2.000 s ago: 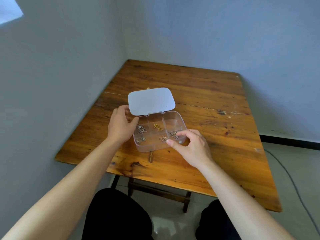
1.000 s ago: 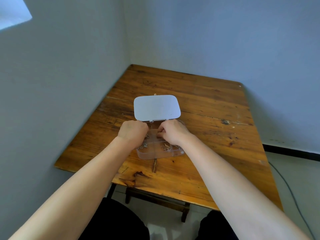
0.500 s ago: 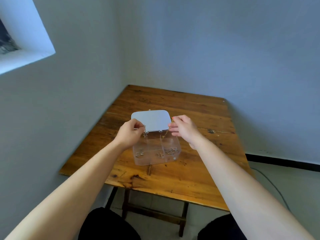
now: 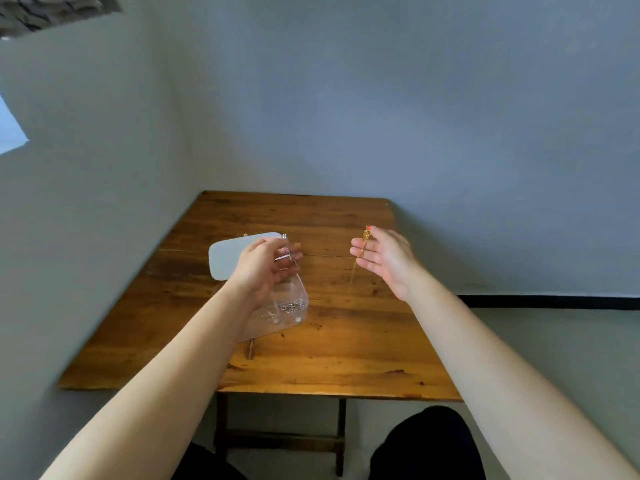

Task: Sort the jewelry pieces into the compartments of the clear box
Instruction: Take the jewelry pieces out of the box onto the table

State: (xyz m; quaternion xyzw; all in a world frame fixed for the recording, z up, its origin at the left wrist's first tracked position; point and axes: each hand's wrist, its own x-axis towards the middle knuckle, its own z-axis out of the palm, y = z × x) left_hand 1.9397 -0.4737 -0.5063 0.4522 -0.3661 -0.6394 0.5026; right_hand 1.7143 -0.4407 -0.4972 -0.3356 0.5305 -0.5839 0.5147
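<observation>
With the left hand (image 4: 266,268) pinching a thin silver chain (image 4: 291,255) above the clear plastic compartment box (image 4: 289,308) and the right hand (image 4: 384,259) pinching a dangling fine gold chain (image 4: 356,268) beside it, each chain is best lowered slowly into its own compartment, coiling without tangling.

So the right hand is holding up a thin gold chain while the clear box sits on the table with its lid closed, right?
Not quite: the lid is open, folded back behind the clear box, as the head view shows. The rest holds: the right hand holds up a thin gold chain, and the box sits on the table.
</observation>
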